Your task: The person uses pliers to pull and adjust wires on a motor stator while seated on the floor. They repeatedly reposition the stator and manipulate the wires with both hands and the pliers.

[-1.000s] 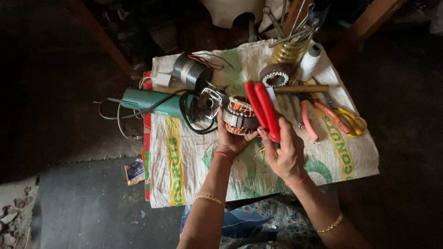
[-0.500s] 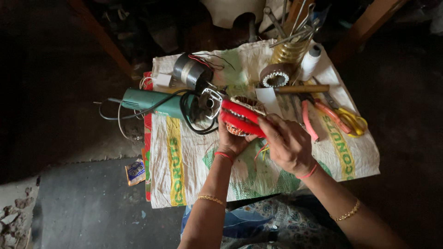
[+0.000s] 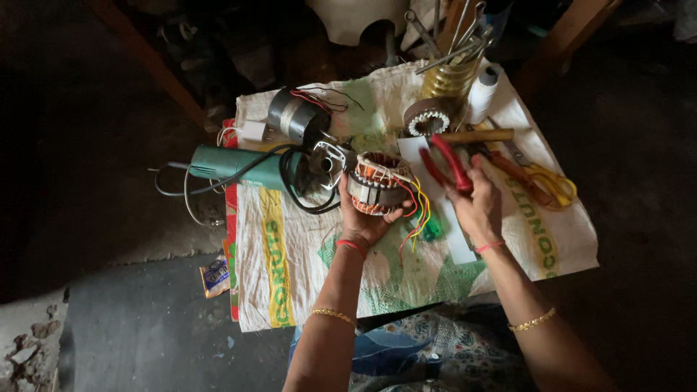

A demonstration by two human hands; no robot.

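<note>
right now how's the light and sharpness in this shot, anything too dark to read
Head view: light falls on the sack-covered table, so the wound stator in the left hand and the red pliers in the right hand read sharply; the surrounding floor and top edge sink into near-black shadow; no obvious glare.

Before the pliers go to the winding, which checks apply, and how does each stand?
1. Left hand has a steady grip on the stator: ok.
2. Right hand holds the red pliers: ok.
3. Plier tips on the stator: not ok, apart.
4. Coloured wires out of the way: cannot tell, they hang loose.
5. Green grinder apart from both hands: ok.
</note>
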